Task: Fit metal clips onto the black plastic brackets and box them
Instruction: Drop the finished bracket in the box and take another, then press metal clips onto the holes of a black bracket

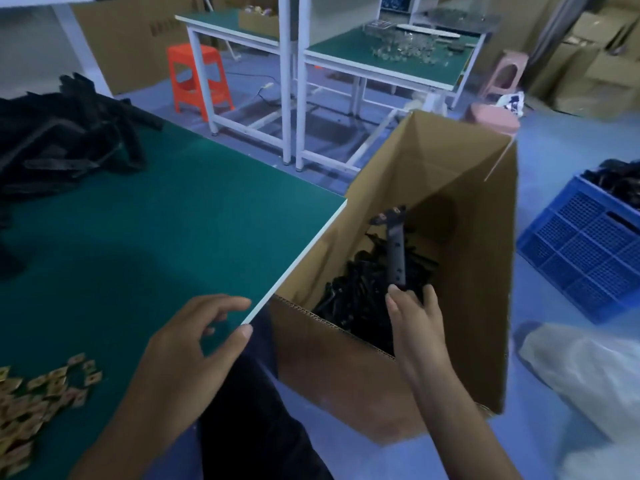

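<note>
An open cardboard box stands on the floor beside the green table and holds a heap of black brackets. My right hand reaches into the box and pinches the lower end of a long black bracket that stands upright over the heap. My left hand hovers over the table's near corner with loosely curled fingers and holds nothing. Several brass-coloured metal clips lie on the table at the lower left. A pile of loose black brackets sits at the table's far left.
A blue plastic crate with black parts stands on the floor to the right. A clear plastic bag lies in front of it. Behind are an orange stool, a pink stool and other green-topped benches.
</note>
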### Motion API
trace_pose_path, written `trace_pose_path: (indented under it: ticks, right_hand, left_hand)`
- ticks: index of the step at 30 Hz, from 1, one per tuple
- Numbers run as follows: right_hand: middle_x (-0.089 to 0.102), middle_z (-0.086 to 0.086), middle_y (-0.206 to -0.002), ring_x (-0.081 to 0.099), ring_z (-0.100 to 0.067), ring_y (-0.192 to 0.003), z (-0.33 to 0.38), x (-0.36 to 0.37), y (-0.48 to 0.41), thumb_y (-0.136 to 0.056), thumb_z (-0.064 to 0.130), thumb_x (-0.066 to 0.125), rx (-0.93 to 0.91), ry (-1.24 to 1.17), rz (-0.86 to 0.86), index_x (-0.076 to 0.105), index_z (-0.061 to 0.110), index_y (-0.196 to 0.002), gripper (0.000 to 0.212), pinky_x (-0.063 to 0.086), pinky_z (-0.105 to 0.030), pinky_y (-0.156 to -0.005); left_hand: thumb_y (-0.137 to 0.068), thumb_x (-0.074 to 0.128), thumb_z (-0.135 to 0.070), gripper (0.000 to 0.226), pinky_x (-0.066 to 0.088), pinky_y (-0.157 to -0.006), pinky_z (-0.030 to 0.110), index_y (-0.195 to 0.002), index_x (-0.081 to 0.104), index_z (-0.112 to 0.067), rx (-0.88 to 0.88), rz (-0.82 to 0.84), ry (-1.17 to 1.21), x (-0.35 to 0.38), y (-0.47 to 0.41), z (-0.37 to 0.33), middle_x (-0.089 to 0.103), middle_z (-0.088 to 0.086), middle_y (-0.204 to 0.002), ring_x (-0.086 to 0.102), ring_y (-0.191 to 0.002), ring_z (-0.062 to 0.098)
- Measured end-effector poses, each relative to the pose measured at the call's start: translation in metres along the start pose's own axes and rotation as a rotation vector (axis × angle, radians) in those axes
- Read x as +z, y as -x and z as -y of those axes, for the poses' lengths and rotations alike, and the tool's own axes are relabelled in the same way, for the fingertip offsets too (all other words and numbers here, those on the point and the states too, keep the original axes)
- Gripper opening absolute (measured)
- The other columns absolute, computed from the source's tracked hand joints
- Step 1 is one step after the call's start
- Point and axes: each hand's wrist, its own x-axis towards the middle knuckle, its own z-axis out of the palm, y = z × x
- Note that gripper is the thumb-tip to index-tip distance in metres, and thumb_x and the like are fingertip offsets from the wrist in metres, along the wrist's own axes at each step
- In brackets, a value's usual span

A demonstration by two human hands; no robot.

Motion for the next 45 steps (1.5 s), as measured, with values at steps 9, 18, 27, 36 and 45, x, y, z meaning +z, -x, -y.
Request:
trace_pose_path:
  ticks: [9, 18, 27, 36, 45]
  right_hand:
    - [0.075, 0.012, -0.099, 0.070, -0.009, -0.095, -0.065, 0.109, 0.039, -0.100, 0.023, 0.062, -0.312, 0.448, 0.510, 0.071, 0.035, -0.109, 0.017, 0.055, -0.029, -0.086]
    - [0.073, 0.021, -0.086, 0.064, 0.008, -0.087, -0.104, 0.221, 0.092, -0.098, 0.017, 0.065, -0.508, 0.686, 0.925, 0.071, 0.035, -0.105, 0.020, 0.045, -0.008, -0.071]
    - [0.063, 0.039, -0.084, 0.059, 0.014, -0.072, -0.113, 0.230, 0.101, -0.085, 0.006, 0.076, -0.696, 0.817, 0.790, 0.068, 0.041, -0.089, 0.036, 0.037, 0.003, -0.065]
    - [0.070, 0.031, -0.082, 0.060, 0.016, -0.085, -0.116, 0.232, 0.098, -0.088, 0.010, 0.073, -0.658, 0.818, 0.791, 0.074, 0.035, -0.089, 0.025, 0.037, 0.003, -0.072]
    - [0.071, 0.019, -0.088, 0.063, 0.000, -0.081, -0.112, 0.228, 0.100, -0.094, 0.022, 0.068, -0.676, 0.758, 0.809, 0.073, 0.030, -0.107, 0.016, 0.041, -0.007, -0.070]
  left_hand:
    - [-0.090, 0.072, -0.017, 0.027, 0.042, -0.079, 0.003, -0.100, 0.068, -0.043, -0.207, -0.217, -0.044, -0.069, 0.029, 0.070, 0.065, -0.023, -0.107, 0.059, -0.100, -0.009]
    - [-0.094, 0.067, -0.020, 0.018, 0.042, -0.089, 0.015, -0.108, 0.069, -0.030, -0.514, -0.582, -0.225, -0.174, 0.064, 0.151, 0.066, -0.015, -0.109, 0.061, -0.104, 0.004]
    - [-0.099, 0.059, -0.020, 0.060, 0.031, -0.110, 0.058, -0.154, 0.036, -0.022, -0.765, -0.589, -0.819, -0.269, 0.074, 0.237, 0.026, 0.018, -0.161, 0.024, -0.143, 0.045]
    - [-0.089, 0.070, -0.051, 0.067, 0.035, -0.106, 0.056, -0.146, 0.048, -0.025, -0.794, -0.483, -0.888, -0.305, 0.060, 0.247, 0.047, 0.020, -0.140, 0.040, -0.129, 0.044]
    - [-0.103, 0.039, -0.052, 0.048, 0.041, -0.067, 0.045, -0.112, 0.056, -0.007, -0.474, -0.972, -0.767, -0.305, 0.111, 0.171, 0.054, 0.021, -0.094, 0.052, -0.080, 0.041]
